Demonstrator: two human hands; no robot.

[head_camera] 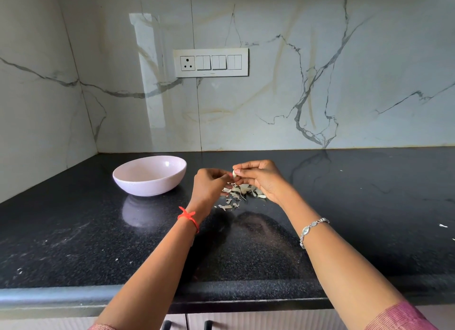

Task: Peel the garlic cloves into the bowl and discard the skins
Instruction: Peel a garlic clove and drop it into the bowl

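the right grip (261, 179) pinched the garlic clove (235, 173), the left grip (209, 183) its skin; peeling tip-first over the skin pile (242, 191) seemed best.

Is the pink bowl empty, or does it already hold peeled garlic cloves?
Seemingly empty: the pink bowl shows a bare inner wall. Its bottom hides behind the near rim, so cannot tell fully.
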